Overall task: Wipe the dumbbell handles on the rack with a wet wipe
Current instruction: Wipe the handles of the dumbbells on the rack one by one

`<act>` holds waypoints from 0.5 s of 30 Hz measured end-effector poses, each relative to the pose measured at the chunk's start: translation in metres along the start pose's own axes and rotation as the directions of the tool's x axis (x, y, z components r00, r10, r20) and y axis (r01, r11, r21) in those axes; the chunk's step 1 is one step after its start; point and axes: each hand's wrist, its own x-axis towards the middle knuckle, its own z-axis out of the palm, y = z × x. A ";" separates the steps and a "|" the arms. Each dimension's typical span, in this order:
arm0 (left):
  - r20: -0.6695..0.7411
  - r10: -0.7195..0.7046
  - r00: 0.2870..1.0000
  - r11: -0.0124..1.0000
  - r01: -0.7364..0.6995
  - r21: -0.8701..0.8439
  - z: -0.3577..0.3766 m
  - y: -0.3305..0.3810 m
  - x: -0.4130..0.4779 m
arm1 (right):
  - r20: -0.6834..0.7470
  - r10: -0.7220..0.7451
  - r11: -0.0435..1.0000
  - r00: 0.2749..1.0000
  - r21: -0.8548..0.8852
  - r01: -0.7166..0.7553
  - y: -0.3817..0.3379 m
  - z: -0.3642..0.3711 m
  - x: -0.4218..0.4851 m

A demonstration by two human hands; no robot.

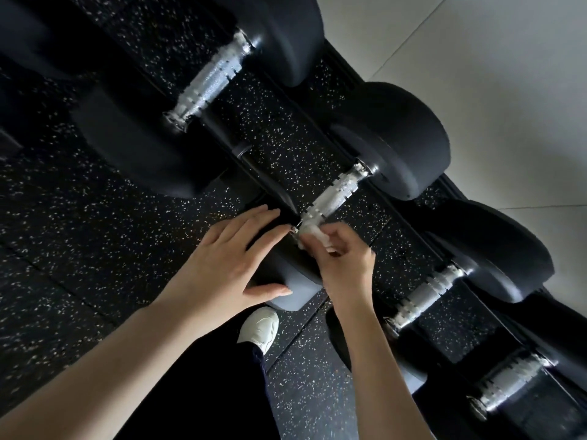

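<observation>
Several black dumbbells with knurled silver handles lie in a diagonal row on the rack. My right hand (341,255) pinches a crumpled white wet wipe (313,232) against the near end of the middle dumbbell's handle (335,195). My left hand (228,265) rests with straight fingers on that dumbbell's near black head (290,289), thumb along its front edge. The far head (400,144) of this dumbbell is uncovered. Other handles show at upper left (209,79), lower right (427,296) and bottom right (511,384).
Black speckled rubber flooring (79,249) lies below the rack. A pale wall or tiled surface (492,42) runs behind the dumbbells at the right. My white shoe (260,327) and dark trouser leg stand under the near heads.
</observation>
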 end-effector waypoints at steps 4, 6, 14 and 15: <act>-0.017 -0.001 1.000 0.999 0.000 -0.046 -0.001 -0.006 0.000 | 0.030 -0.188 0.981 0.982 -0.039 0.189 -0.002 0.001 -0.004; -0.032 0.005 0.999 0.998 -0.007 -0.068 0.000 -0.008 0.001 | 0.075 -0.229 0.972 0.970 -0.039 0.233 0.001 -0.003 -0.005; -0.096 -0.007 0.995 0.990 -0.006 -0.143 0.008 -0.018 -0.001 | 0.161 -0.363 0.876 0.918 -0.276 0.395 -0.017 0.002 0.009; -0.098 -0.031 0.995 0.987 0.015 -0.160 0.010 -0.020 -0.001 | 0.171 -0.360 0.852 0.917 -0.340 0.398 -0.020 0.002 0.011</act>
